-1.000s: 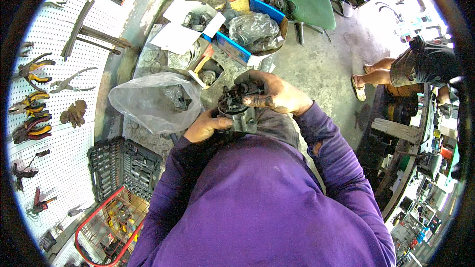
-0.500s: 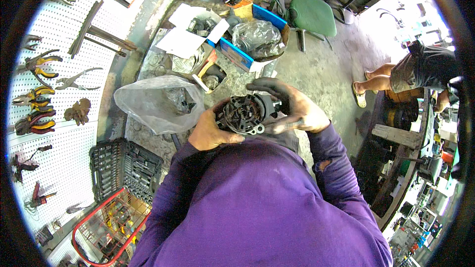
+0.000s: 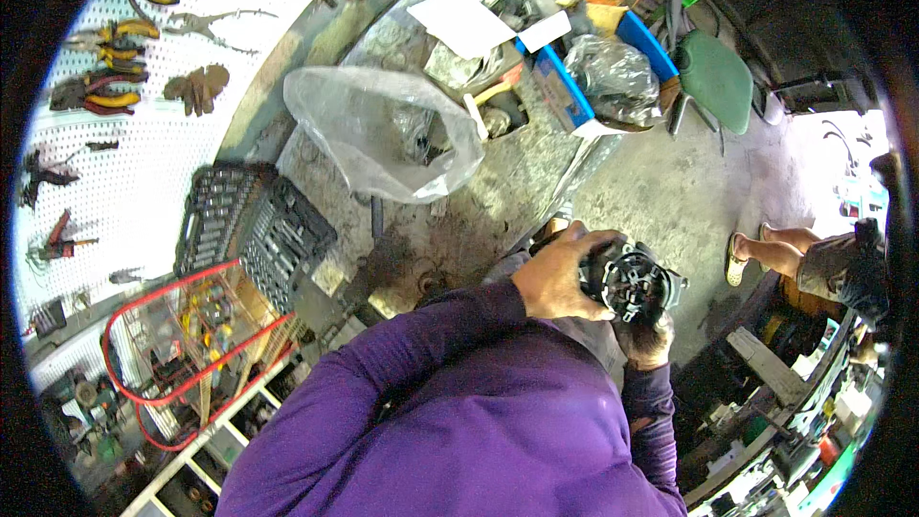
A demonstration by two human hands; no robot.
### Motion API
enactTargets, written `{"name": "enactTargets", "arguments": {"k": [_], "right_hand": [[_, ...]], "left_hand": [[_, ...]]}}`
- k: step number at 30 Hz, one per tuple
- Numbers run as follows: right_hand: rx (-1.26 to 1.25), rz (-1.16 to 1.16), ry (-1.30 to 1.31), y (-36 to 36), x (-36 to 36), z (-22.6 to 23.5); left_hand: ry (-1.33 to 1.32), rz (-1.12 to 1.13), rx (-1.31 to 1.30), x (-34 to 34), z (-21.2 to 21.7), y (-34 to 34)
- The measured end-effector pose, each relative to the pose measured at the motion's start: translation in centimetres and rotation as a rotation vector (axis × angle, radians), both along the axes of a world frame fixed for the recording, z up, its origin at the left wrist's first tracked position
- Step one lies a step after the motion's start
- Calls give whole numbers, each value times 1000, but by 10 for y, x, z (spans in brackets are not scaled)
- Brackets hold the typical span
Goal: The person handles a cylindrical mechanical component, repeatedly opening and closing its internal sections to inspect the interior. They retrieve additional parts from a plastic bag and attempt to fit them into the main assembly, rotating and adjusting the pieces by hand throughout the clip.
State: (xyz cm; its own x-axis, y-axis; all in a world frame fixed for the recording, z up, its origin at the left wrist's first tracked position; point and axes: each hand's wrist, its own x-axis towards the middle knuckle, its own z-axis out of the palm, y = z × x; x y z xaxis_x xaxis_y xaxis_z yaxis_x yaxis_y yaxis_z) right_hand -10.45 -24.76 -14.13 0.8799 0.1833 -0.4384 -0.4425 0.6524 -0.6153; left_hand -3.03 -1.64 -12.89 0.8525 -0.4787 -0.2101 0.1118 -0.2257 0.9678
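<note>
I hold a dark round metal machine part [image 3: 636, 280], with a ribbed, slotted face, in both hands to the right of my chest. My left hand [image 3: 552, 274] wraps over its left side from above. My right hand [image 3: 647, 339], grimy and dark, cups it from below. The part is off the workbench, over the concrete floor [image 3: 670, 191]. My purple sleeves cover both forearms.
A dirty workbench [image 3: 459, 220] carries a clear plastic bag [image 3: 383, 134] with parts, a black socket set case [image 3: 251, 225], papers and blue bins [image 3: 565, 86]. A pegboard [image 3: 115, 134] with pliers hangs left. A green stool [image 3: 713, 81] stands beyond. Another person's legs [image 3: 785, 254] are at right.
I have turned to the right and the part has swung with my hands away from the bench, over the floor. The bench and bag now lie to my left.
</note>
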Motion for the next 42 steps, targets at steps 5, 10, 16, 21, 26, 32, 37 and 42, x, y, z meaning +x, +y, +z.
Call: {"name": "enactTargets", "arguments": {"k": [5,10,16,21,26,32,37,42], "right_hand": [[15,104,53,-33,-3,4],[-141,129,130,-46,5,3],[-61,176,187,-41,23,-1],[4,264,207,-31,46,10],[46,297,242,-49,43,7],[7,222,300,-102,4,-15],[-88,147,263,-134,-25,-25],[-53,118,273,-139,-25,-28]], "left_hand": [[6,-16,1,-17,-7,-22],[36,91,86,-33,-7,-36],[10,169,165,-42,4,-35],[29,64,145,-44,12,-9],[271,368,382,-58,-51,47],[705,239,1348,-121,-173,98],[828,314,1501,-153,-234,128],[893,262,1479,-157,-255,163]]}}
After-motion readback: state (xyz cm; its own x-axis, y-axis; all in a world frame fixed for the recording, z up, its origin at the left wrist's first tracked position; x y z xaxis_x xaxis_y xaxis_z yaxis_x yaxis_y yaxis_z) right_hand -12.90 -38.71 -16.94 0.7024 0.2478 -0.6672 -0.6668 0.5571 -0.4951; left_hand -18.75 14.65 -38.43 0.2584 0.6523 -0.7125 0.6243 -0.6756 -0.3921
